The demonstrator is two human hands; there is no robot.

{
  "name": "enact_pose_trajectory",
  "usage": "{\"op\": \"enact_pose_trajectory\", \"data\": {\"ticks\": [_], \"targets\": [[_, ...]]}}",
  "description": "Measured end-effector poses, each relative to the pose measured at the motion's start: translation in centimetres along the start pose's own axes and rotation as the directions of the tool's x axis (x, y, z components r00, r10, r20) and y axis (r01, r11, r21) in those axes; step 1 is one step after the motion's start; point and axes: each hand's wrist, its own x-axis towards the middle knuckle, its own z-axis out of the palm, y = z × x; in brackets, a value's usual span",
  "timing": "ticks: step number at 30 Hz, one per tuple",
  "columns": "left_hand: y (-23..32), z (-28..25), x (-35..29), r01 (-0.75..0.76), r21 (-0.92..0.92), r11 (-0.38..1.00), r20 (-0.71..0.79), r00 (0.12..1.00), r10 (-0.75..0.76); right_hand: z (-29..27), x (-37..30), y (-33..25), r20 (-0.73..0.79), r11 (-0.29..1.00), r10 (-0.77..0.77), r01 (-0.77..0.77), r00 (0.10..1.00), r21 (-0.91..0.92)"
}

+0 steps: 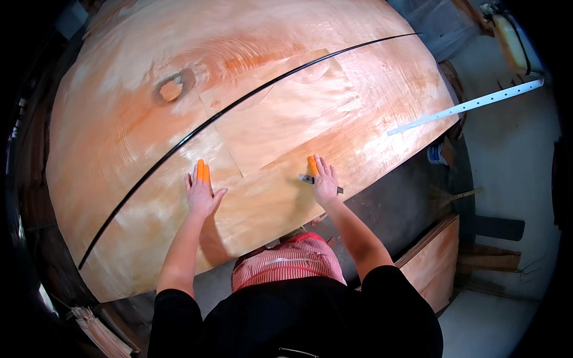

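My left hand [202, 194] lies on the large wood veneer sheet [143, 232] with its fingers stretched out and holding nothing. Orange covers wrap two of its fingers. To the right, my right hand [325, 184] rests near the sheet's front edge, an orange cover on one finger. Beneath its palm it holds a utility knife [307, 178], whose blade end points left and whose dark handle sticks out on the right. Beyond both hands is a roughly rectangular veneer piece [286, 122], lying on the sheet. A long thin black rod [206, 123] crosses the sheet diagonally.
A pale patch [171, 90] sits in a dark knot at far left. One perforated white strip [465, 107] overhangs the right edge. Below stand a white-and-blue container [440, 153], a broom [444, 197] and stacked wood sheets [433, 262]. Veneer strips [98, 334] lie at lower left.
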Motion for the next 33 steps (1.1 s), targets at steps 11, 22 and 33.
{"op": "enact_pose_trajectory", "data": {"ticks": [11,22,33], "targets": [[0.6,-1.1,-0.1,-0.004,0.057,0.998,0.174,0.985,-0.006,-2.8,0.3,-1.3,0.088,0.984,0.023,-0.038,0.996,0.172],[-9.5,-2.4,-2.7,0.217,-0.083,0.973,-0.008,0.976,-0.218,0.0,6.3,-3.3,0.508,0.041,0.433,-0.579,0.745,0.814],[-19.6,-5.1,4.9,0.043,0.061,0.997,-0.239,0.971,-0.027,0.3,7.8,-5.2,0.627,-0.257,0.412,-0.577,0.661,0.776]]}}
